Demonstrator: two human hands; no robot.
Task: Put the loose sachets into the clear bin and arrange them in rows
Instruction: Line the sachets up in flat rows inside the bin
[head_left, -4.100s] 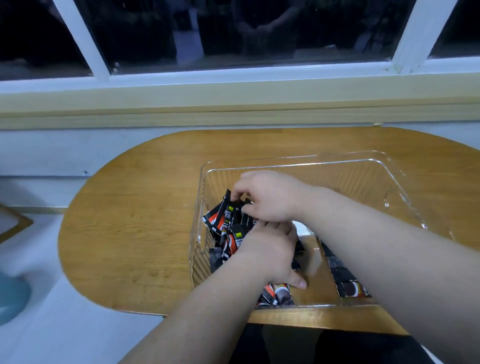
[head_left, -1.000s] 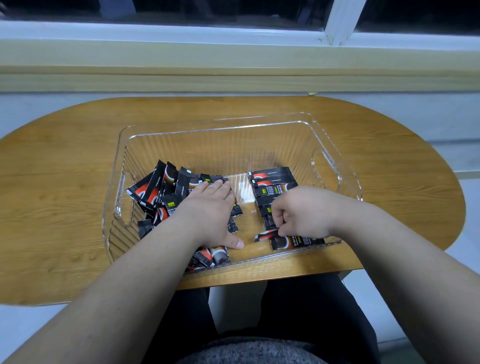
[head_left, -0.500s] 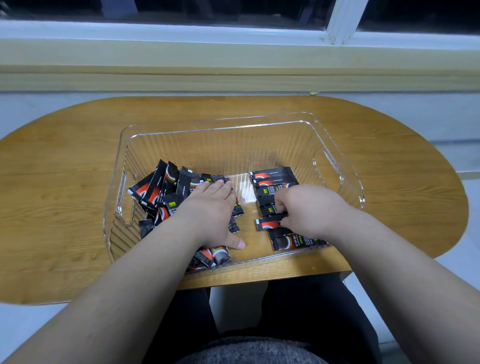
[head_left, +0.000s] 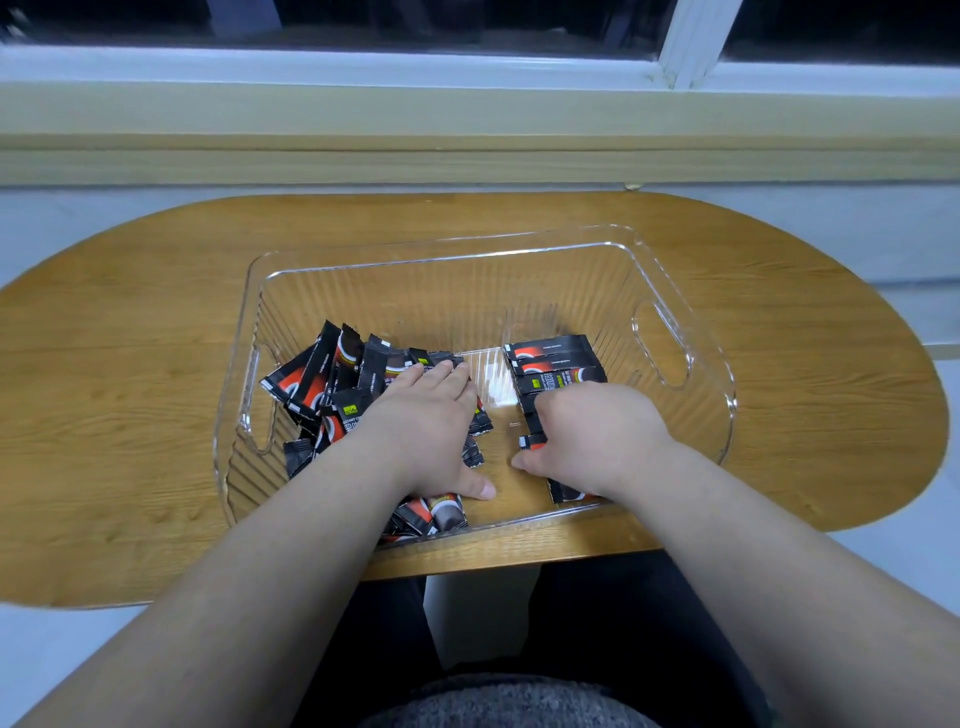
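Black-and-red foil sachets (head_left: 347, 415) all in our ribbed clear plastic bin (head_left: 467, 296) | left hand (head_left: 426, 431) flat on loose heap (head_left: 306, 379) | right hand (head_left: 592, 436) pinching one sachet (head_left: 531, 442) by the row (head_left: 556, 361) | our knuckles could skew it

Sachets (head_left: 550, 345) partly beneath right hand (head_left: 597, 441)

The sachets (head_left: 332, 384) are black with red-orange swirls, white patches and small yellow-green labels. The bin (head_left: 441, 306) is colourless and see-through, its walls ribbed in fine upright lines. Under it the table (head_left: 130, 364) shows honey-brown wood grain. The window frame (head_left: 680, 41) is white, the sill (head_left: 467, 130) pale yellowish cream, the trousers (head_left: 597, 623) black, the knit top (head_left: 509, 701) speckled grey.
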